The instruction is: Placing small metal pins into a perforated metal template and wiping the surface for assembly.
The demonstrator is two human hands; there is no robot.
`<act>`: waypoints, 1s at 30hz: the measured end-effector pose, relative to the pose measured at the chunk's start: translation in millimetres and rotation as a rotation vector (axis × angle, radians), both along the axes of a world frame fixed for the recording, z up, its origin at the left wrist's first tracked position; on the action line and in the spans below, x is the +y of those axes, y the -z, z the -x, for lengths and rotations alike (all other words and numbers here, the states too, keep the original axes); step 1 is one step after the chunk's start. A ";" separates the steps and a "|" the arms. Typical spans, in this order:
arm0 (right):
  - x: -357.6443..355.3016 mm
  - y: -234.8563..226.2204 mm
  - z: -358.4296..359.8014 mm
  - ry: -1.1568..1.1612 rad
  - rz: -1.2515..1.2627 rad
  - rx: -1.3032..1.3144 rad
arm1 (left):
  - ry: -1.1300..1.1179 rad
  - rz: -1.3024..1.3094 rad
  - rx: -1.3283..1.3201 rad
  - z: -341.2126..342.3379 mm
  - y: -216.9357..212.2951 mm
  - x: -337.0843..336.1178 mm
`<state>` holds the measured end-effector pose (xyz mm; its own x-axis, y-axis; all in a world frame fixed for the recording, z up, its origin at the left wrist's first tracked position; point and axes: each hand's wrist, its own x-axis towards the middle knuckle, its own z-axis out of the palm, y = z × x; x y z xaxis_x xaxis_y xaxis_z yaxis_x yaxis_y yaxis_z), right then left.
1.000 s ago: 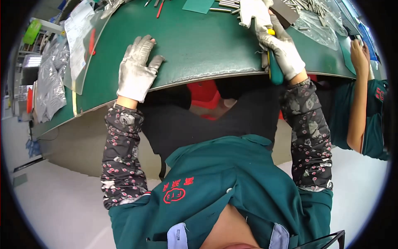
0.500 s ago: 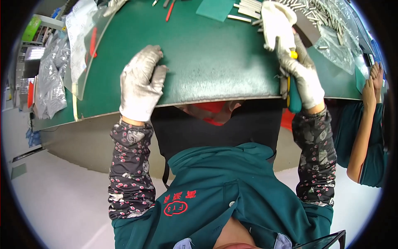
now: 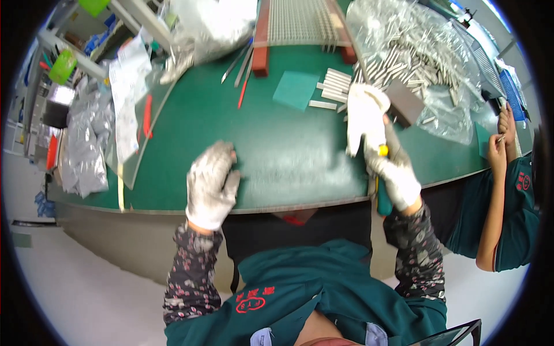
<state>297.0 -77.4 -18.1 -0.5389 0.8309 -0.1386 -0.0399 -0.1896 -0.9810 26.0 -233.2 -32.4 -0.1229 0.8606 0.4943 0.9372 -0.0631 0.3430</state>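
Observation:
My left hand (image 3: 210, 187), in a grey-white work glove, rests on the green table with its thumb apart and fingers loosely bent, holding nothing. My right hand (image 3: 397, 176), gloved too, is closed around a tool with a green and yellow handle (image 3: 384, 199). The handle end sticks out below the palm at the table's front edge; the tool's kind is hard to tell. A loose white glove (image 3: 365, 112) lies just beyond my right fingers, partly touching them. Flat metal strips (image 3: 334, 86) lie beside this glove, near a teal square sheet (image 3: 296, 89).
A ribbed rack (image 3: 303, 23) on red-brown supports stands at the back. A brown block (image 3: 405, 104) lies by a clear bag (image 3: 438, 63) of metal pieces. Slim tools (image 3: 244, 83) lie left of the sheet. Red-handled tool (image 3: 147, 115) is further left. A co-worker's hands (image 3: 501, 135) are at far right.
The view has tilted up, so everything sits lower in it and the rack and the bag at the back now show. Both hands keep nearly the same places on the table.

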 end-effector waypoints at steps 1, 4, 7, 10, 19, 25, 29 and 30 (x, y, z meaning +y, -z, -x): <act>-0.7 1.0 -2.7 -0.029 -0.007 -0.035 | -0.008 0.029 0.007 -0.4 -2.0 -1.8; -7.5 13.0 -12.4 0.046 0.008 -0.012 | 0.003 0.078 0.040 -8.2 7.8 1.8; -13.1 21.2 -24.4 0.008 0.051 0.050 | 0.028 0.146 0.025 -8.2 2.5 -1.1; -22.5 12.0 -22.9 0.082 0.164 0.066 | 0.012 0.155 0.046 -4.9 -0.3 -2.6; -10.6 9.3 -17.3 0.004 0.108 -0.210 | -0.009 -0.011 -0.043 27.0 -108.4 96.1; -8.1 4.2 -9.0 -0.019 0.039 -0.283 | 0.214 0.033 -0.004 30.3 -111.0 196.3; -15.6 13.7 -16.2 0.016 0.125 -0.253 | 0.200 0.366 0.031 24.6 -87.8 246.7; -16.2 13.2 -17.0 0.009 0.098 -0.270 | 0.202 0.374 0.029 24.5 -84.0 257.5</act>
